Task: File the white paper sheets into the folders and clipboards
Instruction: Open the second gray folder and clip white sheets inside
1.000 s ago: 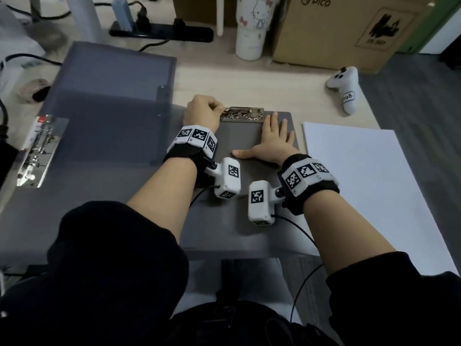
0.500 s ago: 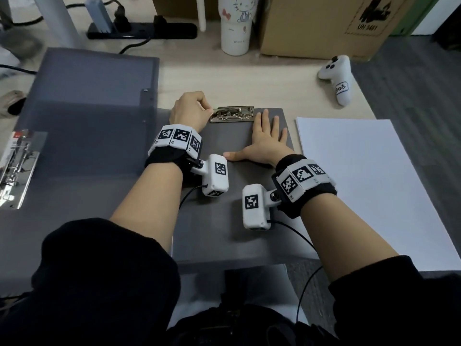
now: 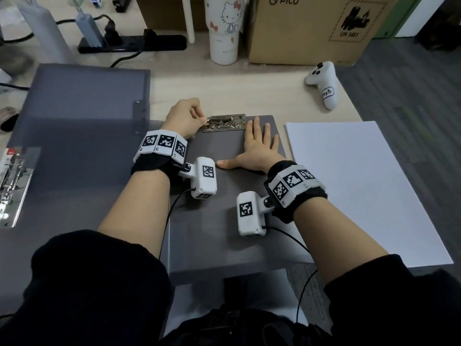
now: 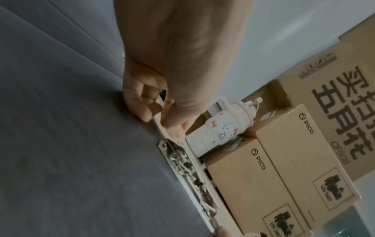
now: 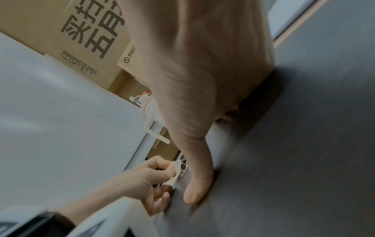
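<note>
A grey clipboard (image 3: 224,221) lies in front of me with a metal clip (image 3: 224,123) at its far edge. My left hand (image 3: 185,118) pinches the lever at the clip's left end; the left wrist view shows the fingers (image 4: 146,102) curled at that end of the clip (image 4: 188,173). My right hand (image 3: 259,143) lies flat on the board just right of the clip, fingers straight, thumb (image 5: 198,184) spread. A stack of white paper sheets (image 3: 361,191) lies to the right of the clipboard. A grey open folder (image 3: 74,136) lies at left.
A second metal clip (image 3: 12,186) sits at the folder's left edge. At the back stand a Hello Kitty tumbler (image 3: 223,28), a PICO cardboard box (image 3: 311,26) and a power strip (image 3: 132,43). A white controller (image 3: 324,83) lies at back right.
Both hands hold their places on the clipboard. My head has shifted, so the scene sits a little differently in view.
</note>
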`<state>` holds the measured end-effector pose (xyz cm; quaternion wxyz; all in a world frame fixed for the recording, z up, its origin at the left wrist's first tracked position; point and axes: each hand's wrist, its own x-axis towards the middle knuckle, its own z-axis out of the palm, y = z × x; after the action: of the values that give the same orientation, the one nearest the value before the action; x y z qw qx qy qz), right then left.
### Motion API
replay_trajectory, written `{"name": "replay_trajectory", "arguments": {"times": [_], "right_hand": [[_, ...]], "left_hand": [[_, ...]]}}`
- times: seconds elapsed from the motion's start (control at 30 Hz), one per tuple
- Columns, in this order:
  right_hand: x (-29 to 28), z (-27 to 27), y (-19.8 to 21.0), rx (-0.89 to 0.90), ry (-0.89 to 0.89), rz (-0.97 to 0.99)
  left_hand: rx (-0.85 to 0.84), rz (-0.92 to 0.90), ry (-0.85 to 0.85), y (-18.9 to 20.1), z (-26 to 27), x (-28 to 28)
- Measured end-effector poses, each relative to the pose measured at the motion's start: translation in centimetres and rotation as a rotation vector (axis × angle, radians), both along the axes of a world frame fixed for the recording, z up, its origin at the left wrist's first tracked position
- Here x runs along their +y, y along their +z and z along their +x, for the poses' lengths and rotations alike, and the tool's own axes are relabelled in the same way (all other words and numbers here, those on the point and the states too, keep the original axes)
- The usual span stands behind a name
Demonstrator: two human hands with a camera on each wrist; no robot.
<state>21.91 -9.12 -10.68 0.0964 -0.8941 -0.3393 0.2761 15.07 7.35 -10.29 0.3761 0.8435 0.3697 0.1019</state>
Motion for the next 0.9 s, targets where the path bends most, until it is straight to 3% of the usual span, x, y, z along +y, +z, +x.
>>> {"name": "replay_trajectory", "arguments": {"times": [0.1, 0.33, 0.5, 0.7, 0.8, 0.9], "right_hand": [[0.0, 0.0, 0.0, 0.000, 0.005, 0.000], [0.1, 0.3, -0.2, 0.001, 0.014, 0.005], [0.1, 0.3, -0.6, -0.004, 0.010, 0.023], [-0.7, 0.7, 0.0, 0.050, 0.021, 0.098], [-1.6, 1.3, 0.8, 0.148, -0.004, 0.191], [-2.7, 1.6, 1.8, 0.352, -0.144, 0.373]], "left_hand": [[-0.113, -0.062, -0.054, 1.5, 0.1, 0.0], [-0.296, -0.011, -0.089, 2.3, 1.6, -2.7], [-0.108, -0.151, -0.332, 2.8, 2.1, -4.7], [0.238, -0.062, -0.327, 2.4, 2.8, -5.9], [0.180, -0.070, -0.275, 2.5, 2.3, -5.9], [0.061, -0.079, -0.191, 2.6, 1.4, -5.8]]}}
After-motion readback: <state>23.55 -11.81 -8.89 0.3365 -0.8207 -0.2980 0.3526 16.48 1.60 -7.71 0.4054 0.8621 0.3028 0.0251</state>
